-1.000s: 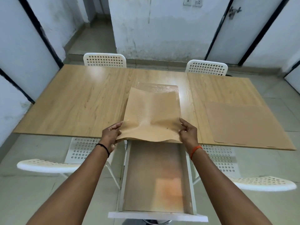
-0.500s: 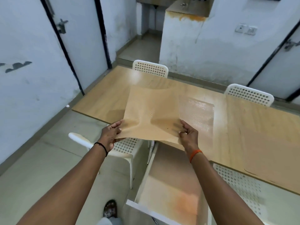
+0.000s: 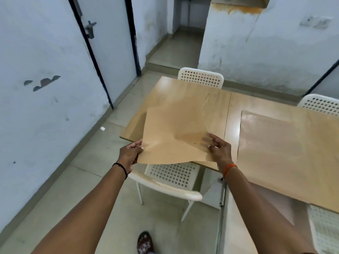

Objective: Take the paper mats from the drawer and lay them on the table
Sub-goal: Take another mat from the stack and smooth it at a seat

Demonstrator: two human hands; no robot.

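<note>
I hold a thin brown paper mat [image 3: 170, 140] in the air over the near left corner of the wooden table [image 3: 185, 92]. My left hand [image 3: 130, 153] pinches its near left edge and my right hand [image 3: 219, 149] pinches its near right corner. The sheet sags and creases in the middle. A second paper mat [image 3: 286, 142] lies flat on the table to the right. The open drawer [image 3: 222, 197] juts out under the table edge behind my right forearm, mostly hidden.
A white perforated chair [image 3: 170, 178] stands below the held mat. Two more white chairs [image 3: 201, 77] sit at the table's far side. White walls and a door [image 3: 110, 43] close in on the left. My foot [image 3: 145, 242] is on the tiled floor.
I have carried the paper mat away from the drawer to the left, toward the table's left end. My view has swung left with it. Both hands keep their hold.
</note>
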